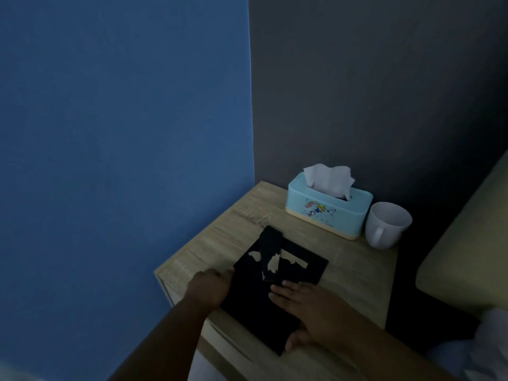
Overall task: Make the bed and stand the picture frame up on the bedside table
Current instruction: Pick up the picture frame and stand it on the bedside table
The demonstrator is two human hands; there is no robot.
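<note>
While the picture frame (264, 301) lies face down near the front of the wooden tabletop (220, 243), the right hand (310, 312) rests flat on its black back with the thumb hooked under the near edge, and the left hand (211, 288) grips its left side. Its easel leg (270, 250) sticks up loosely. Tipped up carelessly, the frame could slide back into the tissue box (328, 213) or white mug (386, 225) beyond.
</note>
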